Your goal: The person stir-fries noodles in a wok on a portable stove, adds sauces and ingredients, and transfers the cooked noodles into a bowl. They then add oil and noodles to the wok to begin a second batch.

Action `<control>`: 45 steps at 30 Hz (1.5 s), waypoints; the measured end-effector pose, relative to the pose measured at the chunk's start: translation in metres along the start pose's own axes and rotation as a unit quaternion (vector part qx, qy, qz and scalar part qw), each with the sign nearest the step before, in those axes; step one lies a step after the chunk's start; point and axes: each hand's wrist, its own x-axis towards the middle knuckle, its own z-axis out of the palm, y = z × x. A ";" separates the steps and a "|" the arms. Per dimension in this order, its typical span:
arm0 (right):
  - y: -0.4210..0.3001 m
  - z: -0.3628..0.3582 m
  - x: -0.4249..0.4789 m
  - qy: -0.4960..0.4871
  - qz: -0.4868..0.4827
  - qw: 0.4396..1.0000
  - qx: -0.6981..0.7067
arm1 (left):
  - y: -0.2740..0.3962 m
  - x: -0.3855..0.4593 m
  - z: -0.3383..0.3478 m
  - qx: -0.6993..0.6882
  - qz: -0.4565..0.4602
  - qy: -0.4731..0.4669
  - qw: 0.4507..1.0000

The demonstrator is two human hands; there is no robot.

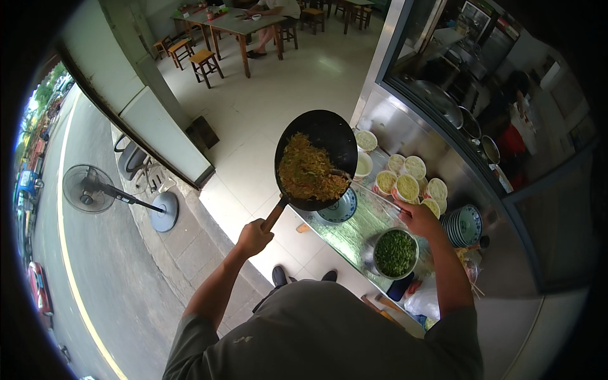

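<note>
My left hand (255,237) grips the wooden handle (273,216) of a black wok (332,135). The wok is held tilted above the metal-topped table. Browned fried food (306,168), either rice or fine noodles with bits of green, fills its lower left side. My right hand (419,218) holds a long thin metal utensil (377,194) whose far end is in the food; I cannot tell whether it is a ladle or a spatula. Partly hidden under the wok is a blue-and-white patterned dish (343,211). A metal pot of chopped greens (395,254) stands below my right hand.
Several paper tubs (406,187) of pale food crowd the table's back edge. Stacked patterned bowls (468,225) stand right of my right hand. A glass-and-metal partition (427,123) rises behind. To the left are a pedestal fan (164,211) and the road. One person (275,9) sits at a far table.
</note>
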 end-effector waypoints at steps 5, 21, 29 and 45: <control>-0.012 0.024 0.045 0.112 -0.009 0.993 -0.017 | 0.011 0.001 -0.007 0.027 0.006 0.003 1.000; 0.013 0.015 -0.007 0.016 0.005 0.997 -0.075 | -0.006 0.016 0.014 0.033 0.017 0.037 0.999; -0.019 0.046 0.060 0.138 -0.003 0.989 -0.060 | -0.005 0.013 0.002 0.033 0.006 0.024 0.999; -0.031 0.021 -0.007 0.081 0.011 0.991 -0.108 | -0.005 0.019 0.012 0.013 0.014 0.045 0.999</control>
